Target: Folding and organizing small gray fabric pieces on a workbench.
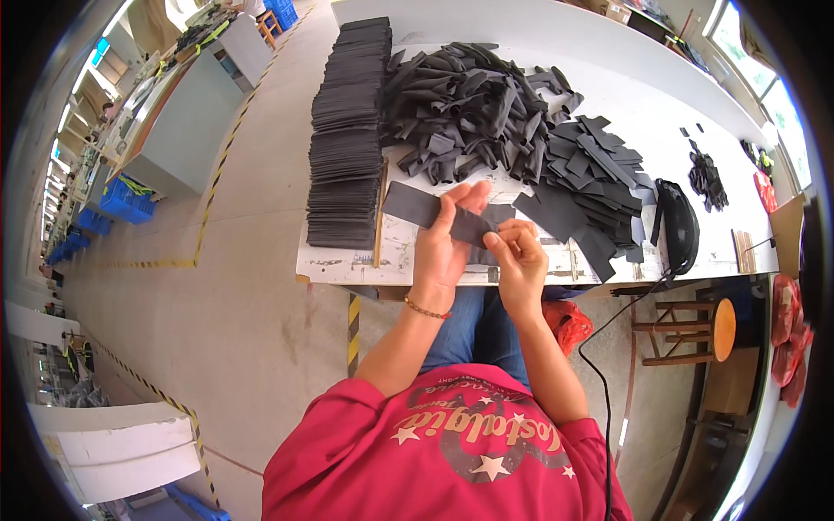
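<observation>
A flat black strip (pixel 412 205), which looks like fabric, is stretched between my hands above the near edge of the white table. My left hand (pixel 443 247) is under it, thumb over its top and fingers reaching past its far side. At the strip's right end, my right hand (pixel 521 262) pinches it between thumb and bent fingers. Another dark piece (pixel 497 214) lies on the table just behind my hands. Close on the right is a loose pile of flat black strips (pixel 591 174). Beyond my hands lies a heap of rolled or folded black pieces (pixel 478 108).
A tall, neat stack of black strips (pixel 346 139) runs along the table's left side, with a wooden stick (pixel 380 213) beside it. On the right lie a black mesh-like object (pixel 676 227) with a cable and a small dark bundle (pixel 708 181). A wooden stool (pixel 721 330) stands below.
</observation>
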### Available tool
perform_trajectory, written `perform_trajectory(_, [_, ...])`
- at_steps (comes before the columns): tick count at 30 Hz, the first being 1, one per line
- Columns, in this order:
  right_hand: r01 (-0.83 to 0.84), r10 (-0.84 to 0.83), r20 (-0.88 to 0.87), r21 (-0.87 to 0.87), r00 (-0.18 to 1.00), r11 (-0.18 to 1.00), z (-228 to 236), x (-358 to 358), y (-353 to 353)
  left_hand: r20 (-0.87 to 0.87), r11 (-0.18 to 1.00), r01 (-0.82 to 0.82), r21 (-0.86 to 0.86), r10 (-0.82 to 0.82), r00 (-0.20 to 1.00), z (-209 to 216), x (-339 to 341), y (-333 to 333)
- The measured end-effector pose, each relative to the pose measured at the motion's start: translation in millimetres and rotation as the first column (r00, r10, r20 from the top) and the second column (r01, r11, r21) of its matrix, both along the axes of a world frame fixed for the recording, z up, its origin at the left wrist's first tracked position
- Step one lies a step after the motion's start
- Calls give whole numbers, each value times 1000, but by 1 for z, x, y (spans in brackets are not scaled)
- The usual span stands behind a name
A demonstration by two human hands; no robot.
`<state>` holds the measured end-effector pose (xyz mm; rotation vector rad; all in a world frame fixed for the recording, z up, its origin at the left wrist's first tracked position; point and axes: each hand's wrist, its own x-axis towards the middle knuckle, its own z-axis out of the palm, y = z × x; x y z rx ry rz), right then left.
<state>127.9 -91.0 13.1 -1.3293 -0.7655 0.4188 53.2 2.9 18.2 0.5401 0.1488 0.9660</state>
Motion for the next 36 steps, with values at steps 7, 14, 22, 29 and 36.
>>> perform_trajectory(7, [-253, 220, -460, -10, 860, 967, 10, 11, -9, 17, 991, 102, 84, -103, 994, -3, 2, -11])
perform_trajectory(14, [28, -29, 274, 8, 961, 1000, 4, 20, -17, -97, 976, -186, -115, 176, 980, -17, -19, 17])
perform_trajectory(22, [-260, 220, -231, -162, 948, 952, -21, 24, -20, -202, 962, -267, -56, 251, 947, -26, -11, 17])
perform_trajectory(29, [-266, 177, -344, -231, 922, 936, -16, 35, -25, -249, 969, -228, -99, 198, 948, -38, -11, 20])
perform_trajectory(36, [-127, 94, -141, -250, 986, 960, -40, 51, -10, -611, 971, -230, 71, 225, 759, -52, -22, 20])
